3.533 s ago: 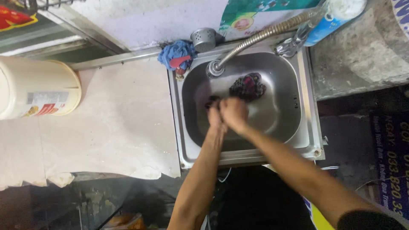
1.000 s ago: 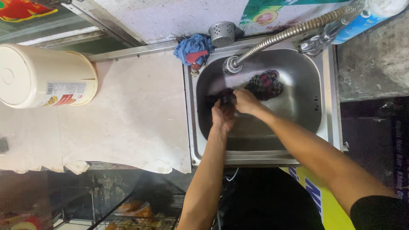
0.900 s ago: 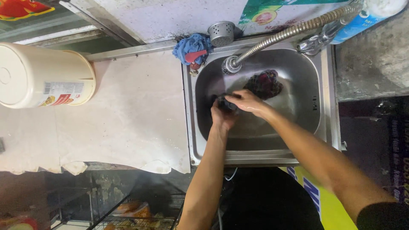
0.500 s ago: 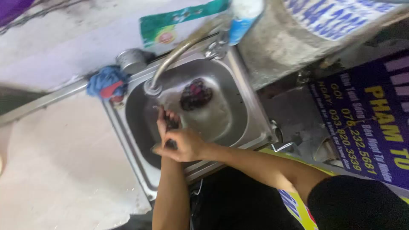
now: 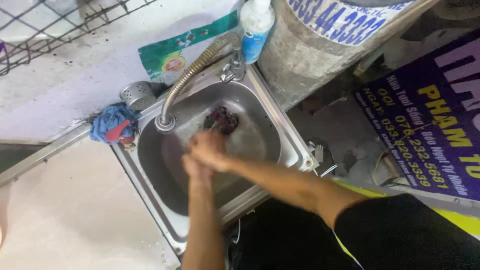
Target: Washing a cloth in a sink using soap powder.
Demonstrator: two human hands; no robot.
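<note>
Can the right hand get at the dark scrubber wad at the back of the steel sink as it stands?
Probably yes. The right hand sits just in front of the dark scrubber wad inside the steel sink, with nothing between them; the flexible metal faucet hose arcs off to the side.

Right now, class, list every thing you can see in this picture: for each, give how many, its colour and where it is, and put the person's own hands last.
Sink: one, steel, centre, set in the counter.
Flexible hose: one, metal, curving from the tap down into the sink.
Dark scrubber: one, blackish, at the back of the basin.
Blue cloth: one, blue with a red piece, left rim of the sink.
Perforated cup: one, metal, behind the cloth.
Bottle: one, white and blue, behind the tap.
Counter: one, pale, left.
Sign: one, purple with yellow lettering, right.
Left hand: one, over the basin.
Right hand: one, pressed against the left; blurred.
</note>
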